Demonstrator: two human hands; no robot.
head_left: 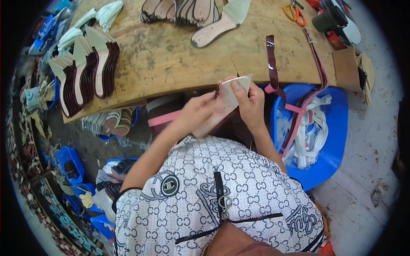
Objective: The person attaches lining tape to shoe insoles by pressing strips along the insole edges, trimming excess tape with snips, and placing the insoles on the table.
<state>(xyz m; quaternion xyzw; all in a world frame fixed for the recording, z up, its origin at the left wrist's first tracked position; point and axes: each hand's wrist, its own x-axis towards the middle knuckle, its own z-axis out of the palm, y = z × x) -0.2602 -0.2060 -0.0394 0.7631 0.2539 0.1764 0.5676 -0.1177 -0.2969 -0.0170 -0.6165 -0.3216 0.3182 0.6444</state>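
A worn wooden bench [171, 55] curves across the top of the view, with fanned stacks of insoles [87, 70] at its left end and more soles [188, 10] along the far edge. A single pale sole [213, 32] lies alone near the middle, orange scissors [294, 13] at the far right. Dark glossy straps [271, 64] hang over the near edge, trailing down into a blue tub [335, 128] of white strips. More blue bins [70, 164] of parts crowd the floor to the left. Below the bench edge, in front of the person's patterned shirt, both hands pinch one insole [228, 96]: the left hand [194, 113] grips its lower part, the right hand [250, 104] clamps thumb and fingers on the upper end. The insole is pale on its face, with a dark maroon rim showing along its side, and tilts up to the right.
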